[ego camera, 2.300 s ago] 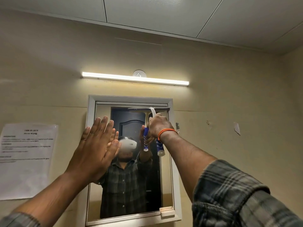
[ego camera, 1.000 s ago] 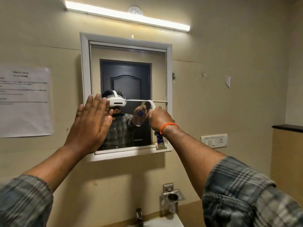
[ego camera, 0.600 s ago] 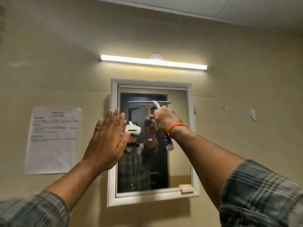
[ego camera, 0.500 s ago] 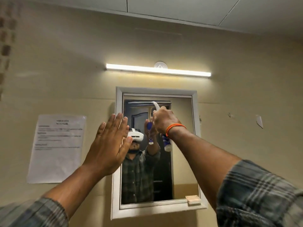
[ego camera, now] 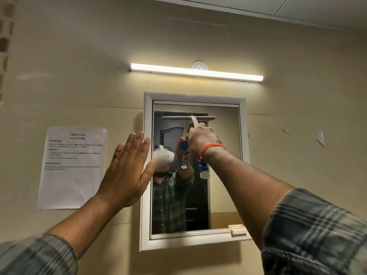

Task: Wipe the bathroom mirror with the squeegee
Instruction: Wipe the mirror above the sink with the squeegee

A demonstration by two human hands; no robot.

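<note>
We reach up toward one framed bathroom mirror with both arms. Our right hand is curled tight round the handle of the single squeegee; its blade runs level just above the knuckles, high on the glass, and the blue-and-white handle end hangs below the wrist. Our left hand is raised flat, fingers straight and together, holding nothing, at the mirror's left frame edge; we cannot tell whether the palm touches it.

The blade sits below the top edge of the glass, so a downward pull from here may leave an unwiped band above the hand. Uneven pressure at this stretched reach could tilt the blade and leave streaks. The flat left palm could smudge the glass if it drifts right.

Counted: one mirror, one squeegee, one light bar above our hands, one printed sheet left of the left hand, one small soap tray well below the right hand.
</note>
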